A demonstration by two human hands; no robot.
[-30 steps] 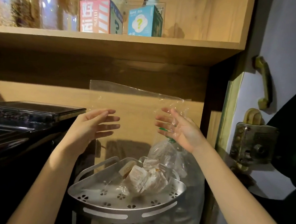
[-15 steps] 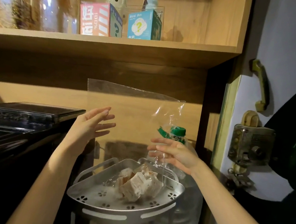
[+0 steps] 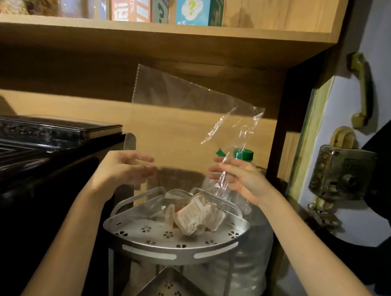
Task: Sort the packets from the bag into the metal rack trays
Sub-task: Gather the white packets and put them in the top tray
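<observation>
- The clear crinkly plastic bag point(image 3: 191, 124) is upended over the perforated silver metal rack's top tray point(image 3: 220, 236); the lower tray point(image 3: 175, 292) looks bare, so sorting seems barely begun.
- The right hand point(image 3: 238, 181) has its fingers pinching the bag's side; the left hand point(image 3: 128, 171) is spread wide, blurred.
- The pale wrapped packets point(image 3: 196, 217) lie heaped in the top tray.

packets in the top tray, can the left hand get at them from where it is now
Probably yes. The left hand hovers open just up and left of the packets, which lie in the top tray inside the clear bag. The film looks like the only barrier; the right hand grips it.
</observation>
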